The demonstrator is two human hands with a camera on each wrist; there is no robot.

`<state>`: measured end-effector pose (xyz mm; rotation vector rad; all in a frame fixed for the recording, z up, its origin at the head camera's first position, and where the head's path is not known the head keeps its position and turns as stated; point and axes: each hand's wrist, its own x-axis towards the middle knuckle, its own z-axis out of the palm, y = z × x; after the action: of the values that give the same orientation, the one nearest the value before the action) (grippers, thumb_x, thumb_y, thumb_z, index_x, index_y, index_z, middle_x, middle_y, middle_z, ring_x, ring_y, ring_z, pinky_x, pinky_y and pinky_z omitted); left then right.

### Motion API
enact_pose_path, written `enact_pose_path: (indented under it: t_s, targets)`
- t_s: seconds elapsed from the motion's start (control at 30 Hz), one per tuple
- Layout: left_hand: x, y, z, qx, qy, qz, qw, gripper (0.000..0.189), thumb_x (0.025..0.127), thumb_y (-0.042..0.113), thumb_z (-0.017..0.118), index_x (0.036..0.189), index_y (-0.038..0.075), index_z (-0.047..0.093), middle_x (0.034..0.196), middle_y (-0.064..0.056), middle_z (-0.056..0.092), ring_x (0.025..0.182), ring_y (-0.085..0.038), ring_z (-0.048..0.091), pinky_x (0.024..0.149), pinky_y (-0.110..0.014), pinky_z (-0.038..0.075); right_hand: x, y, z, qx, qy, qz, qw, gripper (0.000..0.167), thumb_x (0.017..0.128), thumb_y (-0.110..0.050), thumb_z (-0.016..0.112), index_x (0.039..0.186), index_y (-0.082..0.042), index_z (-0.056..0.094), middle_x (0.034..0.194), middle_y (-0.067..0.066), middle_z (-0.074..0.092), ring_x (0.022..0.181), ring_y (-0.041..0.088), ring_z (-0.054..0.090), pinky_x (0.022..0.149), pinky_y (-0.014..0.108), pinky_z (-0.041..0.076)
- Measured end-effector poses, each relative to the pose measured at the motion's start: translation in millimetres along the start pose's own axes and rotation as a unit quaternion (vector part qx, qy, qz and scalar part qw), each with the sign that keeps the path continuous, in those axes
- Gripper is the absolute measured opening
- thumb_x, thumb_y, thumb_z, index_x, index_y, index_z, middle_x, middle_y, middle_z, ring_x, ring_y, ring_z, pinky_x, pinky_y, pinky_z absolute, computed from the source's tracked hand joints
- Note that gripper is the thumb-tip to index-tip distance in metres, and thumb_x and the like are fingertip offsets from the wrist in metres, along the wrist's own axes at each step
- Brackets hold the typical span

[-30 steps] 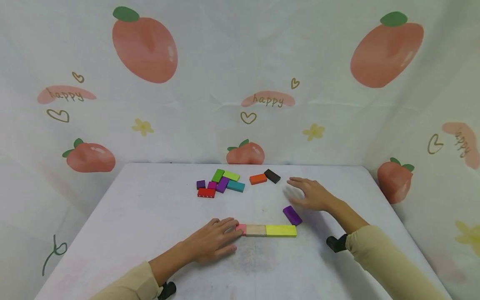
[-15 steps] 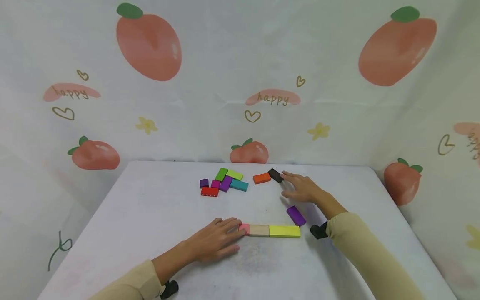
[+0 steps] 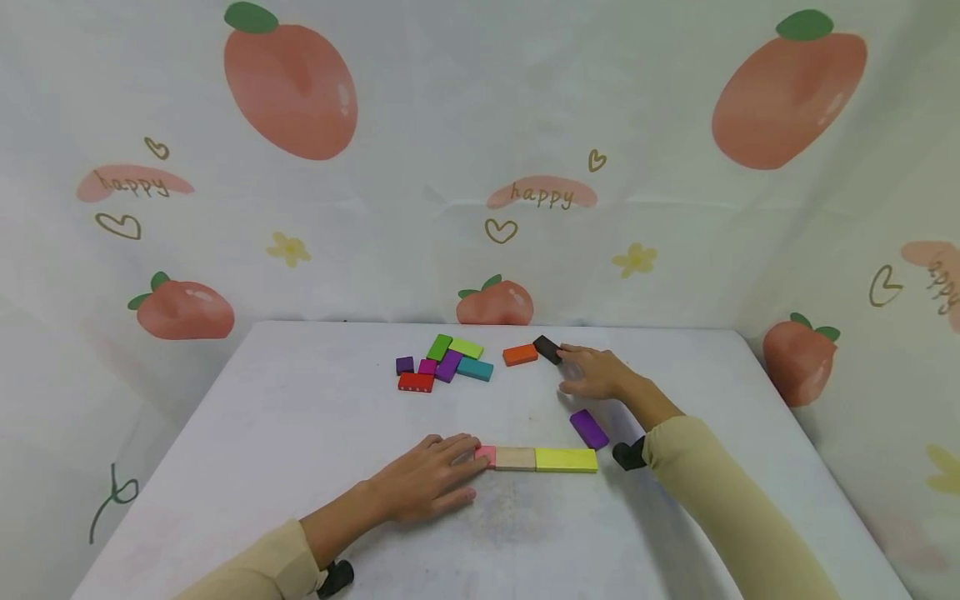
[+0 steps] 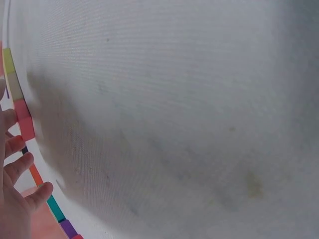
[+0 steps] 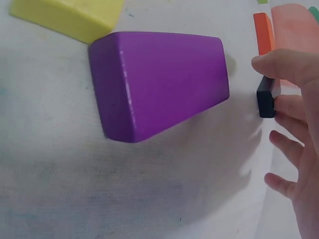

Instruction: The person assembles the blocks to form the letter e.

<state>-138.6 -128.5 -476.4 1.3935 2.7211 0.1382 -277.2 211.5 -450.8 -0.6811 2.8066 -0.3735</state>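
My left hand (image 3: 435, 479) lies at the left end of a row of blocks, its fingers touching the pink block (image 3: 486, 457). Beside that pink end come a beige wooden block (image 3: 515, 459) and a long yellow block (image 3: 566, 461). In the left wrist view, fingers (image 4: 20, 167) spread next to the pink end (image 4: 26, 128). My right hand (image 3: 600, 375) reaches to the back, fingers extended, index fingertip at the near right end of a black block (image 3: 547, 348). The right wrist view has thumb and fingers apart around the black block (image 5: 265, 102), not visibly pinching it.
A purple block (image 3: 589, 429) lies slanted by the yellow block's right end, below my right wrist. An orange block (image 3: 521, 355) adjoins the black one. Further left sits a cluster with red (image 3: 416, 382), teal (image 3: 475, 369), green (image 3: 439, 347) and other blocks. A printed cloth (image 3: 375, 250) hangs behind.
My right hand has moved left to the black block and its index fingertip now meets that block's end. The left hand has stayed on the row. The head view shifted slightly.
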Motion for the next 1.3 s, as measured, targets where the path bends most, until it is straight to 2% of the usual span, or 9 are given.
enact_pose_path:
  t_s: [0.17, 0.3, 0.73, 0.9, 1.3]
  targets:
    - [-0.6, -0.1, 0.7, -0.002, 0.002, 0.000, 1.0000, 0.055, 0.103, 0.050, 0.041, 0.153, 0.026, 0.042, 0.153, -0.003, 0.043, 0.140, -0.022, 0.041, 0.106, -0.045, 0.043, -5.3, 0.0, -0.7, -0.014, 0.011, -0.025, 0.9995, 0.060, 0.089, -0.024, 0.058, 0.143, 0.001, 0.050, 0.148, 0.022, 0.046, 0.133, 0.044, 0.046, 0.106, 0.061, 0.038]
    - [-1.2, -0.1, 0.2, 0.004, 0.001, -0.001, 1.0000, 0.055, 0.103, 0.050, 0.042, 0.153, 0.026, 0.041, 0.153, -0.002, 0.042, 0.140, -0.022, 0.040, 0.107, -0.045, 0.043, -11.5, -0.2, -0.9, -0.022, 0.022, -0.046, 0.9985, 0.053, 0.090, -0.016, 0.056, 0.139, 0.002, 0.054, 0.145, 0.022, 0.049, 0.132, 0.043, 0.047, 0.105, 0.063, 0.038]
    - [-0.8, 0.2, 0.1, 0.018, 0.023, 0.015, 0.9995, 0.054, 0.103, 0.048, 0.045, 0.151, 0.024, 0.046, 0.149, -0.004, 0.046, 0.136, -0.021, 0.044, 0.103, -0.043, 0.045, -37.9, -4.6, 1.3, -0.038, 0.037, -0.077, 0.9956, 0.040, 0.094, -0.003, 0.055, 0.133, 0.001, 0.062, 0.136, 0.022, 0.057, 0.128, 0.041, 0.051, 0.101, 0.063, 0.042]
    - [-1.0, 0.1, 0.6, 0.020, 0.030, 0.017, 0.9992, 0.053, 0.103, 0.048, 0.045, 0.151, 0.024, 0.046, 0.149, -0.004, 0.046, 0.136, -0.021, 0.044, 0.103, -0.042, 0.046, -45.9, -6.0, 4.1, -0.045, 0.047, -0.093, 0.9936, 0.038, 0.093, 0.001, 0.055, 0.130, 0.002, 0.064, 0.132, 0.021, 0.060, 0.124, 0.040, 0.055, 0.098, 0.061, 0.045]
    - [-0.9, -1.2, 2.9, 0.019, 0.029, 0.014, 0.9993, 0.053, 0.103, 0.049, 0.043, 0.151, 0.025, 0.045, 0.151, -0.003, 0.045, 0.138, -0.022, 0.043, 0.104, -0.044, 0.045, -63.9, -9.1, 11.4, -0.053, 0.064, -0.090, 0.9924, 0.037, 0.095, 0.000, 0.052, 0.130, 0.002, 0.064, 0.131, 0.020, 0.060, 0.124, 0.039, 0.055, 0.098, 0.059, 0.046]
